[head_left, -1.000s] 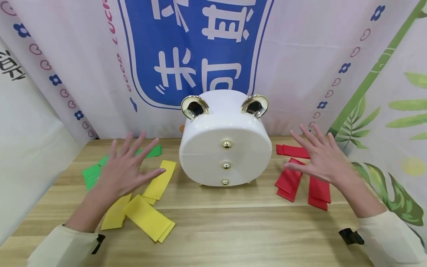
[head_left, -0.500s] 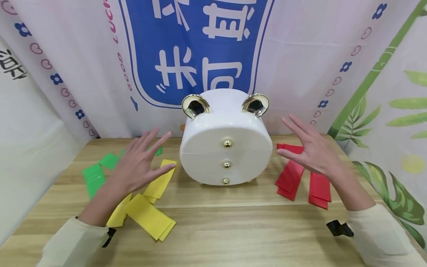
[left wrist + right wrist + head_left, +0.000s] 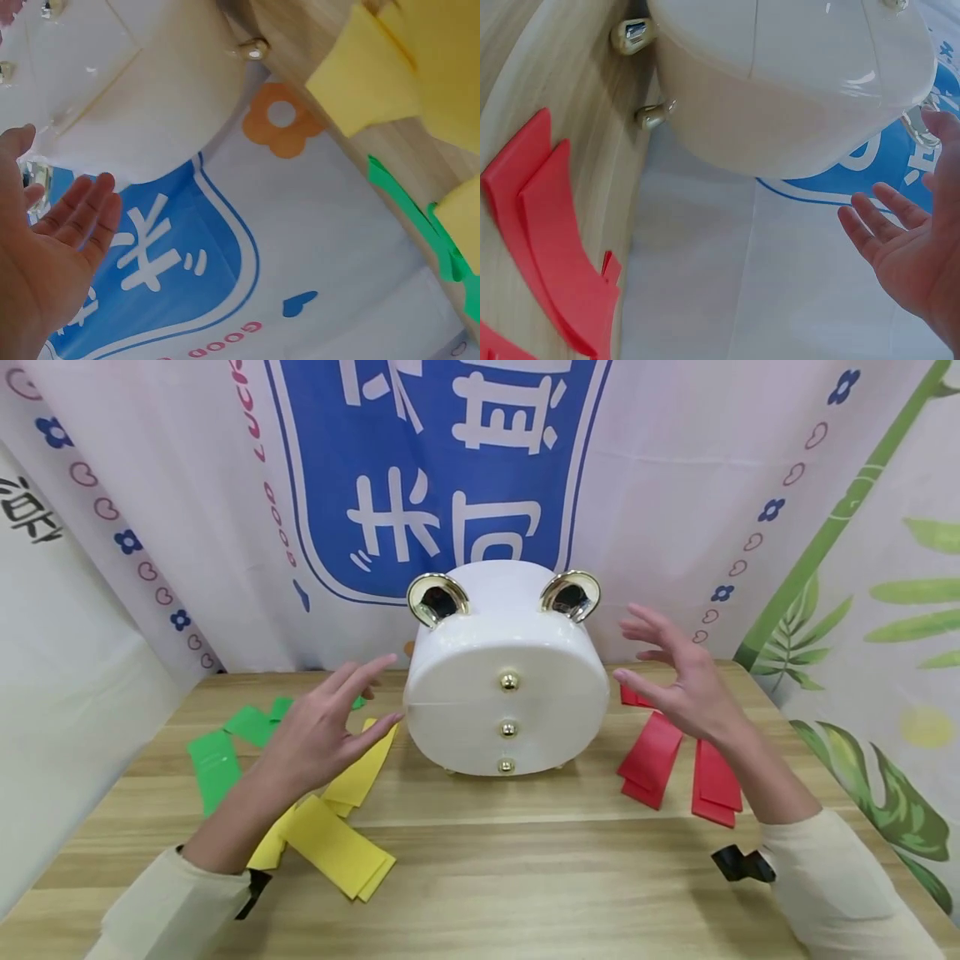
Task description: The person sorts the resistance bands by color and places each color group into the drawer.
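Note:
A glossy white rounded box (image 3: 457, 718) with three gold knobs down its front stands upright on the wooden table. Two gold-rimmed ears (image 3: 438, 599) rise from its top, and small gold feet (image 3: 634, 35) carry it. My left hand (image 3: 318, 727) hovers beside the box's left side, fingers loosely bent and thumb toward it, holding nothing. On the opposite side, my right hand (image 3: 686, 681) hangs in the air with its thumb and bent fingers apart, also holding nothing. Both wrist views show the palms facing the white box, a gap between fingertips and its wall.
Folded yellow strips (image 3: 337, 847) and green strips (image 3: 213, 764) lie on the table (image 3: 525, 877) around the left forearm. Red strips (image 3: 652, 760) lie under and in front of the right hand. A printed curtain (image 3: 667, 510) hangs close behind the box.
Both hands have moved inward toward the white box, from spread fingers to looser, bent ones. The box and the strips stay where they were.

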`<state>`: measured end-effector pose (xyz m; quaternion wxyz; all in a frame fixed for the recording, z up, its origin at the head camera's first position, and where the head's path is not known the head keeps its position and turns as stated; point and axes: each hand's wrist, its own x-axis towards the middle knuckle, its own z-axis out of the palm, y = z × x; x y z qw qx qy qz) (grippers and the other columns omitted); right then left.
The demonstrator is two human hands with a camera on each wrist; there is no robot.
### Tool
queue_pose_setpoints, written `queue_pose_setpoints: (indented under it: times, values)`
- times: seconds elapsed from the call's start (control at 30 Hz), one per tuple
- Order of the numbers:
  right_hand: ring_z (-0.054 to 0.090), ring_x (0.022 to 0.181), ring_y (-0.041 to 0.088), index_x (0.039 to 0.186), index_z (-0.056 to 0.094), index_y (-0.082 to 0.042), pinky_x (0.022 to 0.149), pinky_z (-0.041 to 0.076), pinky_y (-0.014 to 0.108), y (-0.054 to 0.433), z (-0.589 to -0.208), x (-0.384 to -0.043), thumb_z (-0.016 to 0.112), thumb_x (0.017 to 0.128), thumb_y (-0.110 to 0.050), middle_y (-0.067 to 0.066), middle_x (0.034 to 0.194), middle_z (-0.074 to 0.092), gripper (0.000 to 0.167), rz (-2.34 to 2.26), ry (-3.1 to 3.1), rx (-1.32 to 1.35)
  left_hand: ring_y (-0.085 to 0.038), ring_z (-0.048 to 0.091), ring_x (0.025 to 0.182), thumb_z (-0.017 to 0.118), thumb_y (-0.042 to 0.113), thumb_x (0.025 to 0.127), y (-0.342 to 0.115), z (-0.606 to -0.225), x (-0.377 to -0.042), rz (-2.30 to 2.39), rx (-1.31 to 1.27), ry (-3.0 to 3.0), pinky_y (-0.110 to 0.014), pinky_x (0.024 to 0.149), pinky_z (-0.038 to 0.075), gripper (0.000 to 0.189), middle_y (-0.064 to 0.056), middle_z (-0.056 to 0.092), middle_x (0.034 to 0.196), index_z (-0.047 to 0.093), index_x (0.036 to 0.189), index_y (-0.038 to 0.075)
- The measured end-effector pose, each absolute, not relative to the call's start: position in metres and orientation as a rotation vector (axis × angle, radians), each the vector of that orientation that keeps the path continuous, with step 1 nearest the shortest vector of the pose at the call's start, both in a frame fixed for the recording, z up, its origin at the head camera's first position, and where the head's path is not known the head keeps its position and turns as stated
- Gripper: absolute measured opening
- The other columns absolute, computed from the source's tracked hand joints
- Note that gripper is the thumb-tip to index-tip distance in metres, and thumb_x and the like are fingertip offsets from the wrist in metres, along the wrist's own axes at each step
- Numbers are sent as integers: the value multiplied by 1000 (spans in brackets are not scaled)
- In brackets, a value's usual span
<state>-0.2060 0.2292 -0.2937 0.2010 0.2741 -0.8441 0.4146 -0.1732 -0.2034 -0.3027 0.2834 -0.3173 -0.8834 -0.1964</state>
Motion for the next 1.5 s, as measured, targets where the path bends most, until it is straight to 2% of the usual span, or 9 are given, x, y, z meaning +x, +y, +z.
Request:
queue_pose_setpoints:
  times: [0.17,0.23,0.47,0.6,0.77,0.9,1.03,1.3,1.5]
  values:
    - [55,134,32,158,42,-19,99,47,17,224,-293,-207,74,90,2,16,149,56,78,1183,-2312,805,-18,66,88,81,0,87,-194,-300,-174,-802,-933,-2365,-28,64,55,60,-6,67,100,58,141,8]
    - [55,134,32,157,43,-17,100,47,18,222,-292,-207,73,90,4,15,149,57,77,1193,-2298,824,-16,66,88,79,-4,87,-193,-299,-174,-920,-955,-2365,-27,68,57,58,-5,69,98,58,140,5]
    - [52,138,27,152,50,-13,105,46,20,213,-285,-212,70,94,2,9,152,54,63,1201,-2288,861,-12,67,82,77,-9,87,-188,-295,-172,-1039,-975,-2296,-20,67,56,53,-4,73,95,60,136,3]
    - [51,138,27,149,53,-10,106,46,23,208,-282,-216,69,95,1,9,151,55,57,1219,-2296,871,-12,67,82,77,-8,87,-183,-293,-170,-1047,-983,-2290,-24,68,58,52,-3,74,96,62,135,5]
    - [51,138,28,148,54,-7,106,46,23,203,-280,-219,69,95,1,11,150,55,56,1246,-2310,863,-14,67,82,78,-10,85,-180,-291,-175,-1013,-995,-2221,-27,65,58,48,-5,74,95,65,130,1]
    - [50,138,29,147,55,-6,109,48,40,199,-279,-220,69,95,0,13,150,55,55,1275,-2320,863,-14,65,80,78,-11,85,-179,-289,-181,-1035,-967,-2177,-22,65,55,45,-8,73,92,67,127,-2]
    - [50,138,32,146,56,-5,108,45,61,196,-278,-223,69,94,-1,15,149,55,53,1285,-2316,884,-13,63,81,77,-12,84,-179,-288,-182,-1065,-991,-2165,-19,67,55,43,-7,72,93,68,125,-1]
    - [49,140,27,144,59,-6,112,43,58,189,-272,-231,68,96,-2,11,148,58,49,1299,-2308,927,-14,67,79,76,-13,84,-164,-285,-176,-1046,-1108,-2139,-25,64,57,41,-5,75,94,69,123,1]
    - [50,138,30,139,65,-8,112,41,61,185,-266,-237,66,99,-9,11,142,61,40,1362,-2353,952,-18,74,83,72,-10,90,-148,-286,-177,-1135,-1184,-2189,-26,65,60,41,-9,79,99,68,129,2]
